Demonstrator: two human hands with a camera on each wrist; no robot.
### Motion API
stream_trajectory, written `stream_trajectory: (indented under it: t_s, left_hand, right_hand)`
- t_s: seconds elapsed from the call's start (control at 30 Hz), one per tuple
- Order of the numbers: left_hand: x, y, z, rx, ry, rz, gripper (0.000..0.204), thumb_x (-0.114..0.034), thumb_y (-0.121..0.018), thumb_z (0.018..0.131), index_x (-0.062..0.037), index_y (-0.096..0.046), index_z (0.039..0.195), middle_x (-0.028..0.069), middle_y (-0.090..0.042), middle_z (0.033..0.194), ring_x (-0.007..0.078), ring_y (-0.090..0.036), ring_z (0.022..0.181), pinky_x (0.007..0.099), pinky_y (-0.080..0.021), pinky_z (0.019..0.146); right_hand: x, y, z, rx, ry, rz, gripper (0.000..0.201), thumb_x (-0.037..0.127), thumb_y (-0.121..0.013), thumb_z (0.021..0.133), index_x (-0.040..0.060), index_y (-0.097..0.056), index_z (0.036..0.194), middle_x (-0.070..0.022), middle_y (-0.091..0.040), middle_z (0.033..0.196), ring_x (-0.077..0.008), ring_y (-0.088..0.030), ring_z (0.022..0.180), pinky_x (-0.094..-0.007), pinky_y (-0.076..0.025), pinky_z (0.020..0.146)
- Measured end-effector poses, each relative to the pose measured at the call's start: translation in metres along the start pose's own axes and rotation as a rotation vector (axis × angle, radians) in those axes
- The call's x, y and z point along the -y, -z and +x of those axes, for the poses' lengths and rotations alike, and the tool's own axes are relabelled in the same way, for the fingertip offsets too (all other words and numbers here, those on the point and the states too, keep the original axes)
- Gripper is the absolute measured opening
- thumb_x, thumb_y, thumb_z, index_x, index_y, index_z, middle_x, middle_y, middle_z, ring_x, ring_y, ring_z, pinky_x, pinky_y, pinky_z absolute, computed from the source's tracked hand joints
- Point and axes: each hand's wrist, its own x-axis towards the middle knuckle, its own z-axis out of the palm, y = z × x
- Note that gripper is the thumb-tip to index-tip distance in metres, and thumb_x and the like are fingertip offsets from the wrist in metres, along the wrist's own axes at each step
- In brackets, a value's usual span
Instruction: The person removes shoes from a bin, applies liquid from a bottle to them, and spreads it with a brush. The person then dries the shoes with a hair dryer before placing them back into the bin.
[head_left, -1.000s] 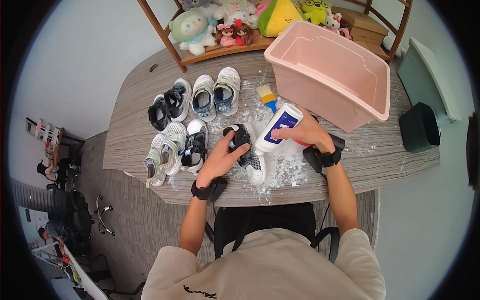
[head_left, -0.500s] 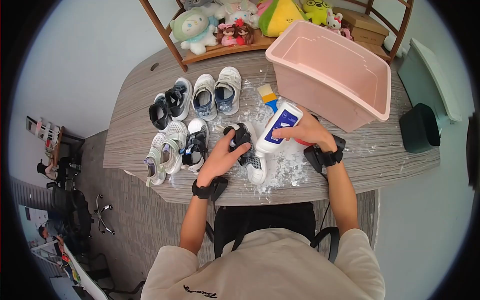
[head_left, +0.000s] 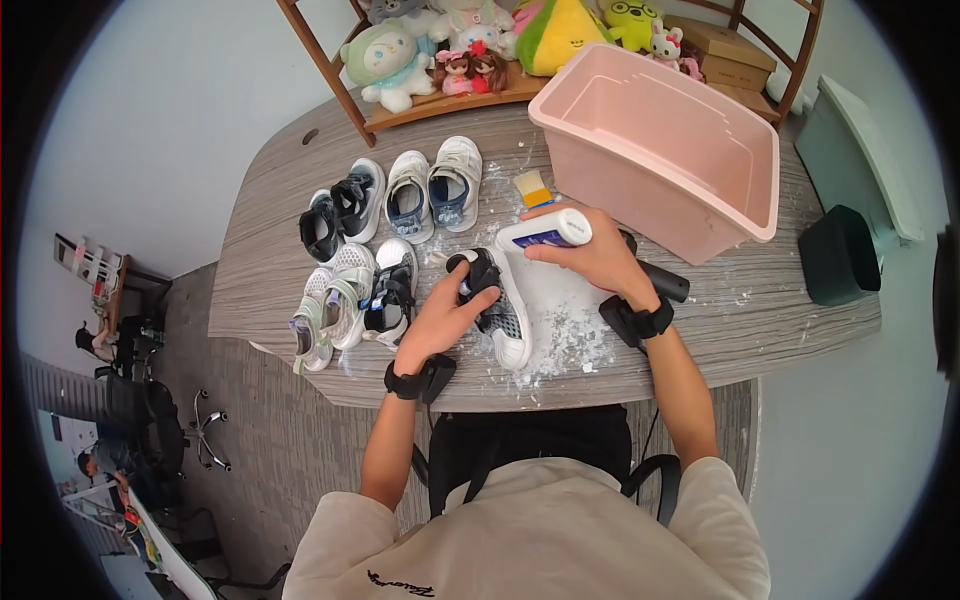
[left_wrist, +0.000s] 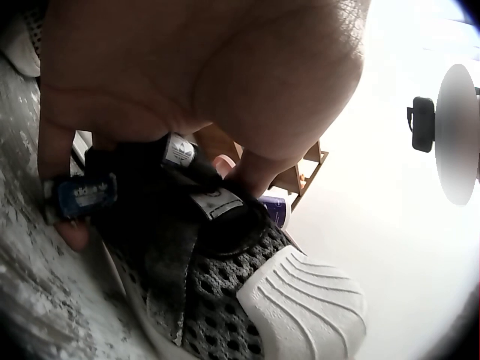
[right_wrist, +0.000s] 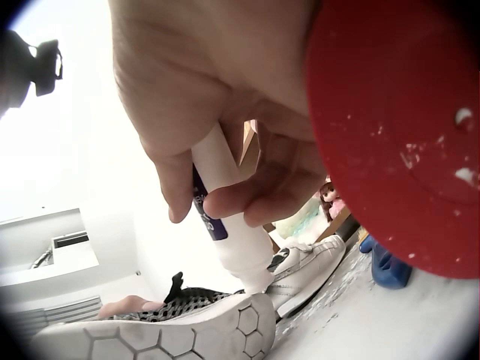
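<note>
A black mesh sneaker (head_left: 506, 318) with a white toe cap and white sole sits on the table, toe toward the person. My left hand (head_left: 445, 312) grips it around the opening; in the left wrist view the thumb and fingers hold both sides of its dark upper (left_wrist: 169, 247). My right hand (head_left: 600, 255) holds a white squeeze bottle (head_left: 545, 232) with a blue-purple label, tilted with its nozzle toward the sneaker's heel. In the right wrist view the bottle's tip (right_wrist: 255, 281) is right at the sole's edge. A red disc (right_wrist: 397, 142) lies close beside this hand.
Several small shoes (head_left: 385, 205) stand in rows to the left. A brush (head_left: 535, 190) lies behind the bottle, and white flakes (head_left: 570, 345) cover the tabletop nearby. A pink bin (head_left: 650, 150) stands behind the right hand; a dark green container (head_left: 838, 258) is farther right. Plush toys (head_left: 385, 65) fill the rear shelf.
The bottle has swung from pointing down at the sneaker's side toward the toe to lying more level, nozzle at the heel. My right hand has turned with it. The left hand stays put.
</note>
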Motion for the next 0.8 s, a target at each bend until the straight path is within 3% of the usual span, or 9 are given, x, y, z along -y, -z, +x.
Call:
stream_trajectory:
  t_s: [0.17, 0.23, 0.37, 0.43, 0.57, 0.67, 0.8]
  left_hand:
    - [0.018, -0.002, 0.005, -0.020, -0.028, -0.009, 0.059, -0.031, -0.069, 0.094, 0.0148, -0.052, 0.128, 0.0208, -0.067, 0.108, 0.0205, -0.063, 0.093, 0.0309, -0.051, 0.080]
    - [0.021, -0.003, 0.004, -0.065, -0.030, 0.029, 0.065, -0.032, -0.069, 0.093, 0.0157, -0.049, 0.132, 0.0222, -0.067, 0.111, 0.0218, -0.063, 0.095, 0.0311, -0.051, 0.082]
    - [0.021, 0.000, 0.004, 0.013, 0.001, -0.004, 0.072, -0.033, -0.069, 0.093, 0.0171, -0.044, 0.138, 0.0239, -0.065, 0.116, 0.0229, -0.064, 0.098, 0.0308, -0.051, 0.084]
    - [0.025, -0.002, 0.007, -0.023, -0.009, 0.006, 0.074, -0.033, -0.069, 0.093, 0.0178, -0.042, 0.139, 0.0247, -0.065, 0.118, 0.0230, -0.064, 0.099, 0.0304, -0.051, 0.084]
    - [0.017, -0.003, 0.002, -0.059, -0.007, 0.004, 0.073, -0.033, -0.069, 0.093, 0.0182, -0.042, 0.138, 0.0245, -0.065, 0.117, 0.0227, -0.064, 0.099, 0.0306, -0.050, 0.085]
    - [0.014, -0.001, 0.002, -0.035, 0.003, 0.019, 0.072, -0.033, -0.069, 0.093, 0.0172, -0.043, 0.138, 0.0243, -0.065, 0.117, 0.0226, -0.064, 0.099, 0.0307, -0.051, 0.084]
    - [0.018, 0.000, 0.004, -0.027, -0.021, 0.001, 0.064, -0.031, -0.069, 0.093, 0.0149, -0.049, 0.132, 0.0209, -0.066, 0.112, 0.0203, -0.063, 0.095, 0.0300, -0.051, 0.080]
  right_hand:
    - [0.011, -0.002, 0.000, 0.009, 0.027, -0.015, 0.038, 0.018, -0.085, 0.080, 0.0033, -0.074, 0.113, -0.0067, -0.074, 0.100, -0.0118, -0.068, 0.090, -0.0288, -0.054, 0.083]
    - [0.018, 0.002, -0.002, 0.056, -0.248, 0.082, 0.034, 0.019, -0.085, 0.079, 0.0020, -0.074, 0.106, -0.0067, -0.074, 0.098, -0.0113, -0.068, 0.088, -0.0276, -0.054, 0.080]
    - [0.006, 0.007, -0.008, 0.068, -0.248, 0.088, 0.035, 0.021, -0.087, 0.077, 0.0010, -0.072, 0.102, -0.0065, -0.073, 0.096, -0.0107, -0.067, 0.085, -0.0266, -0.054, 0.077]
    - [0.000, 0.006, -0.010, 0.022, -0.153, 0.157, 0.039, 0.022, -0.087, 0.076, 0.0011, -0.069, 0.102, -0.0064, -0.073, 0.095, -0.0112, -0.067, 0.085, -0.0266, -0.054, 0.077]
    - [-0.002, 0.010, -0.008, 0.085, -0.144, 0.216, 0.042, 0.023, -0.087, 0.076, 0.0019, -0.067, 0.106, -0.0046, -0.072, 0.092, -0.0106, -0.066, 0.082, -0.0256, -0.053, 0.073]
    - [0.010, 0.013, -0.007, 0.106, -0.289, 0.157, 0.040, 0.022, -0.087, 0.076, 0.0025, -0.067, 0.104, -0.0034, -0.071, 0.090, -0.0091, -0.065, 0.079, -0.0247, -0.053, 0.068]
    - [0.007, 0.005, -0.006, 0.073, -0.220, 0.174, 0.038, 0.020, -0.086, 0.078, 0.0023, -0.069, 0.107, -0.0028, -0.071, 0.090, -0.0078, -0.063, 0.075, -0.0241, -0.052, 0.063]
